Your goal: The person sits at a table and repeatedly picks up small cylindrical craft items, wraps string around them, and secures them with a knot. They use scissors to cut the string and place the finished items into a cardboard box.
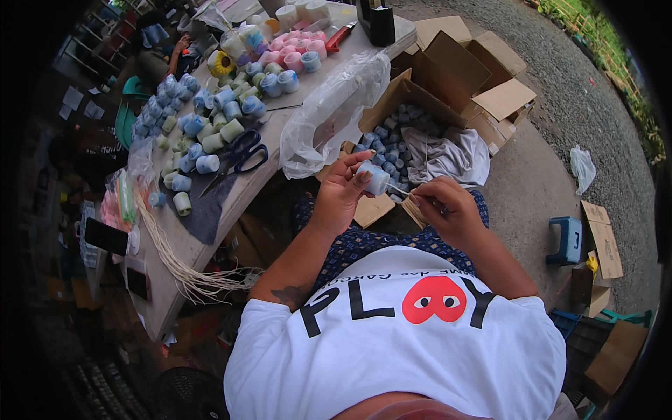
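your white shirt (378,357) lies nearest the camera, and beyond it both hands come close together in front of you. your left grip (338,196) is grasping a pale blue cylinder (374,180) by its side, fingers curled about it, while your right grip (448,205) pinches a thin white cord (399,190) that runs to the end of the cylinder facing it. so the piece you're working on is between your hands, off the counter, and it looks midway: cord and cylinder have met, but whether the strand goes right through or only touches the end can't be told. just past your hands, a cardboard box (435,100) holds a heap of blue-grey pieces (395,150), with a pale cloth (451,157) beside them; they could be finished or waiting, since they're too small to show whether each carries a cord. off to your left, the counter (276,122) bears a big scatter of blue and green cylinders (231,131), with pink ones (315,49) toward the far end, so plenty may be left to do. a loose bundle of white strands (183,273) spills over the counter's near edge, which suggests a good supply not yet used. scissors (233,157) lie near the scatter, in neither hand.
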The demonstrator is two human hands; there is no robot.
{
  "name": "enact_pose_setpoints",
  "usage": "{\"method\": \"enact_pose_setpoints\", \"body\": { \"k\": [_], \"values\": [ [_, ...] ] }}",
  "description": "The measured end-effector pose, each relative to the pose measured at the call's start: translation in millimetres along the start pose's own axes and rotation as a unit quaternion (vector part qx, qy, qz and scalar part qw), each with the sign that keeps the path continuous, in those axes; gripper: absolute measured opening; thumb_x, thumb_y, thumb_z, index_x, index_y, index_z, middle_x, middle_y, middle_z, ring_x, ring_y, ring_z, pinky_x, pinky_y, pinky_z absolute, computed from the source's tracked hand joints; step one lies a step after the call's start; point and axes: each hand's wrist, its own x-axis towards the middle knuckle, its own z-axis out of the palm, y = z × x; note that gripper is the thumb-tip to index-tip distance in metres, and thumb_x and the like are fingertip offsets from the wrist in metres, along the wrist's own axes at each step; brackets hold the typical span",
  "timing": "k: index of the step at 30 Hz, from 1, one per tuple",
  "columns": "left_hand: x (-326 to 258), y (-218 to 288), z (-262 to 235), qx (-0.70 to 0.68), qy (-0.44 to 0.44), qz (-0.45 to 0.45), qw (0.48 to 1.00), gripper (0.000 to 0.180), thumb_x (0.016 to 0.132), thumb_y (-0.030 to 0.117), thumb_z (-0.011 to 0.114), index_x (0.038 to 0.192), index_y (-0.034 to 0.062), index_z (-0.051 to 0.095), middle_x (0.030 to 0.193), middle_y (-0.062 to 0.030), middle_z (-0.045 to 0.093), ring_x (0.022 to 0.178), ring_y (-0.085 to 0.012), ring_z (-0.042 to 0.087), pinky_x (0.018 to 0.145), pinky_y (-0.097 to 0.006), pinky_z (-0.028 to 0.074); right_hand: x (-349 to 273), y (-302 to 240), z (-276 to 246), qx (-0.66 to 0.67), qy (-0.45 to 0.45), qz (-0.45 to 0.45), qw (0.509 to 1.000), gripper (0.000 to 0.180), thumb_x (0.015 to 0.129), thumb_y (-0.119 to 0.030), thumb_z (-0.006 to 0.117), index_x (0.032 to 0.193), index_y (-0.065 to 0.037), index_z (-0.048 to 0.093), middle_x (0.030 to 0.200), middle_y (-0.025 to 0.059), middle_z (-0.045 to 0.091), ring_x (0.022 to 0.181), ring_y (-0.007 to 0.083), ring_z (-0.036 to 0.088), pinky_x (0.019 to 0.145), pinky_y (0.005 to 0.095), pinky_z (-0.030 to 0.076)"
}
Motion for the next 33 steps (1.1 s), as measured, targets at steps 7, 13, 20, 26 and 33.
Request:
{"method": "enact_pose_setpoints", "body": {
  "k": [7,13,20,26,33],
  "values": [
    [-5.4,-13.7,27.1,0.017,0.003,0.051,0.999,0.063,0.083,0.016,0.068,0.131,0.0041,0.030,0.117,-0.0135,0.052,0.104,-0.0181,0.055,0.088,-0.030,0.047,5.6,6.5,12.4,-0.033,0.017,-0.046,0.998,0.011,0.079,-0.002,0.067,0.088,-0.002,0.062,0.078,0.0075,0.060,0.067,0.0170,0.060,0.055,0.0255,0.047],
    [-5.1,-10.3,27.8,-0.042,-0.010,0.016,0.999,0.046,0.094,0.024,0.050,0.132,-0.0010,0.039,0.134,-0.0168,0.044,0.115,-0.0208,0.049,0.100,-0.036,0.038,0.8,18.2,23.6,0.032,0.022,-0.002,0.999,0.024,0.077,-0.005,0.070,0.099,-0.003,0.060,0.090,0.0108,0.061,0.074,0.0214,0.061,0.063,0.0293,0.049],
    [-11.3,-0.1,30.3,0.173,-0.023,0.112,0.978,0.036,0.098,0.023,0.043,0.121,-0.0021,0.055,0.142,-0.0171,0.035,0.125,-0.0233,0.040,0.105,-0.037,0.030,11.0,19.2,50.6,0.014,0.021,-0.040,0.999,0.063,0.071,-0.015,0.076,0.125,-0.005,0.045,0.112,0.0147,0.055,0.100,0.0295,0.056,0.084,0.0384,0.045],
    [-24.0,104.5,25.0,0.390,0.054,0.474,0.788,0.045,0.098,0.040,0.035,0.124,0.0096,0.055,0.147,-0.0165,0.026,0.133,-0.0251,0.029,0.105,-0.041,0.024,41.0,115.3,70.3,-0.173,-0.111,0.008,0.979,0.053,0.071,-0.010,0.070,0.121,-0.016,0.051,0.128,0.0091,0.047,0.121,0.0294,0.043,0.099,0.0490,0.032],
    [-12.7,120.2,27.2,0.400,0.052,0.415,0.815,0.051,0.095,0.047,0.038,0.127,0.0095,0.053,0.149,-0.0161,0.023,0.134,-0.0247,0.027,0.105,-0.040,0.025,102.2,245.1,28.5,-0.378,0.045,0.289,0.878,0.053,0.081,-0.007,0.053,0.133,-0.017,0.045,0.143,0.0108,0.034,0.134,0.0272,0.029,0.104,0.0581,0.023]
  ]
}}
